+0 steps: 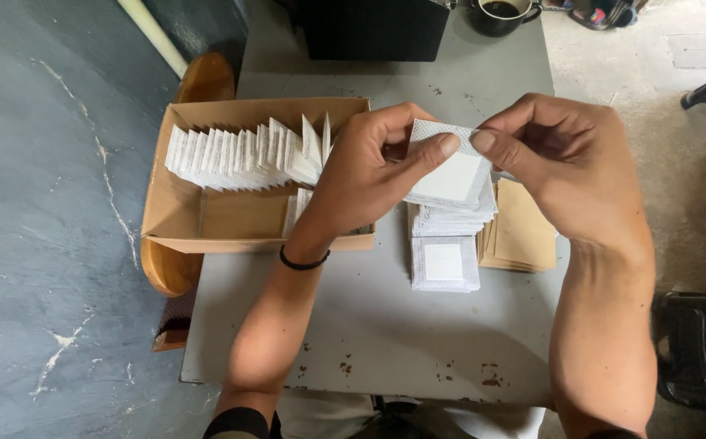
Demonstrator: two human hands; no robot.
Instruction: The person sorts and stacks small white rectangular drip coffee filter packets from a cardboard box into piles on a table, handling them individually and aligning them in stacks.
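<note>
Here, both hands raised at the middle of the frame over a grey counter [385,325]. Left hand [365,175] pinching a white patch [450,175] at its upper left edge, thumb and fingers clamped on it. Right hand [560,162] pinching the same patch at its upper right corner, grip likewise closed on it. Patch held tilted, just above a stack of similar patches [444,262] lying at centre. Just right of that stack, a pile of tan paper squares [525,228], partly under the right hand. At left, a cardboard box [175,203] with a row of white patches [243,154] standing on edge along its upper side. Black band [304,263] on the left wrist. At top, a dark cup [501,16] beside a black box [373,31].
</note>
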